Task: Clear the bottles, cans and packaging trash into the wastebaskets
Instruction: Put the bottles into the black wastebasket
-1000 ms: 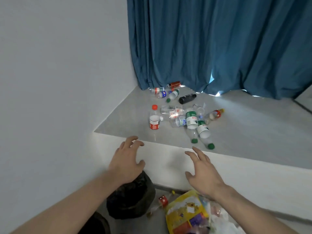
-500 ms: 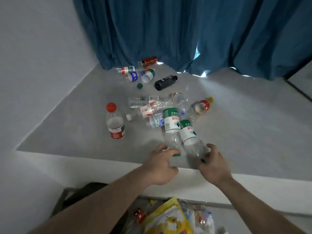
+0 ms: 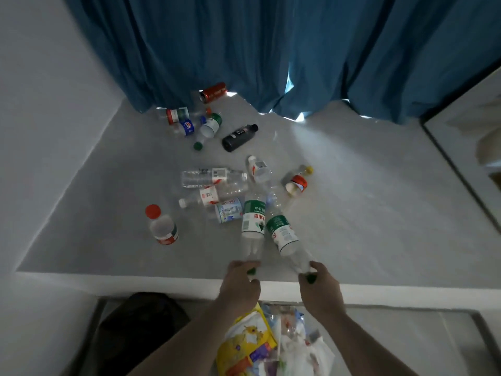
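Two clear plastic bottles with green labels lie side by side on the grey platform (image 3: pixel 379 226), necks pointing at me. My left hand (image 3: pixel 240 287) grips the green-capped neck of the left bottle (image 3: pixel 253 221). My right hand (image 3: pixel 320 287) grips the neck of the right bottle (image 3: pixel 283 234). Below the platform edge stand a black-lined wastebasket (image 3: pixel 135 327) at the left and a heap of packaging trash (image 3: pixel 268 346) under my forearms.
Several more bottles litter the platform: an upright red-capped one (image 3: pixel 162 226), a black one (image 3: pixel 240 134), a yellow-capped one (image 3: pixel 296 181), and a red can (image 3: pixel 212 92) by the blue curtain (image 3: pixel 271 50). A white wall (image 3: pixel 40 118) bounds the left side.
The view has closed in on the platform. Both hands reached forward from the ledge and closed round the necks of the two green-labelled bottles.
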### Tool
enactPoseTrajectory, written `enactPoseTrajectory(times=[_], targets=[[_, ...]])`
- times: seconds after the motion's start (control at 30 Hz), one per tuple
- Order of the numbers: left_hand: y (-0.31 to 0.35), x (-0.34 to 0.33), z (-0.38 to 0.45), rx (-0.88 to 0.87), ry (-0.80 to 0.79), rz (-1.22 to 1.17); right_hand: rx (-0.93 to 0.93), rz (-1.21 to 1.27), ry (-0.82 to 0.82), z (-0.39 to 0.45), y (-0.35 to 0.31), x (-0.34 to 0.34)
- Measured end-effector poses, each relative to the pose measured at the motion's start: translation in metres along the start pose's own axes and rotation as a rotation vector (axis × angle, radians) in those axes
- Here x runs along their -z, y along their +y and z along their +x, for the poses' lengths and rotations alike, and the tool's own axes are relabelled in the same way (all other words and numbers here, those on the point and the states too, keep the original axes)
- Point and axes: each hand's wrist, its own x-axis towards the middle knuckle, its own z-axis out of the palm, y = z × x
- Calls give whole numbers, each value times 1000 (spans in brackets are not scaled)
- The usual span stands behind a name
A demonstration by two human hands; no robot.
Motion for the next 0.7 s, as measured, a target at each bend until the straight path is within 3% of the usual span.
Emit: enactPoseTrajectory(times=[0.27,0.5,0.7], targets=[[4,52,-97,177,-73,-10,-124,-12,-56,-80,-10,80],[2,63,-129,294,-95,-5,-198,14,-48,-72,3,91],[-16,41,-159,376,19,-112,-83,-73,-250,-56,18,77]])
